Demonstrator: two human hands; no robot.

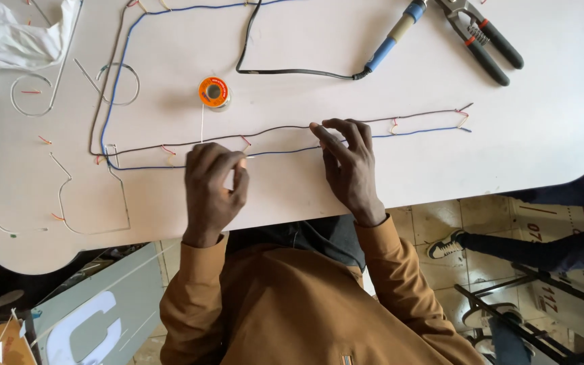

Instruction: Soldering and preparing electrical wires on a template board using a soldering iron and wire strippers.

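Head view shows our left hand with fingers pinched narrow on a thin strand of solder that runs up to an orange spool. Our right hand rests spread fingers on the brown wire and blue wire lying across the white desk. These wires look light, limp and easily kinked; best pinched beside a joint. The joint itself is too small to make out.
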